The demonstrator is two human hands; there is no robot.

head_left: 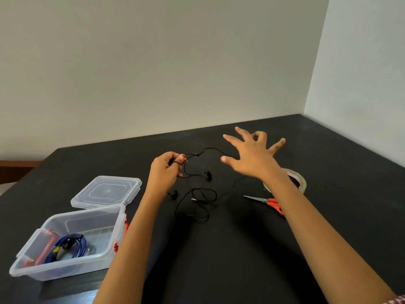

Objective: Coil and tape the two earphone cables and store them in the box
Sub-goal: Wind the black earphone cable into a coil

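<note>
- we see the left hand [165, 170] raised, its fingers [167, 158] curled round a black cable [198, 154].
- the right hand [252, 155] hovers with fingers spread wide, holding nothing.
- both forearms reach forward, bare.

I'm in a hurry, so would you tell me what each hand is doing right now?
Left hand: closed, pinching the black earphone cable.
Right hand: open, fingers spread, holding nothing visible.
</note>
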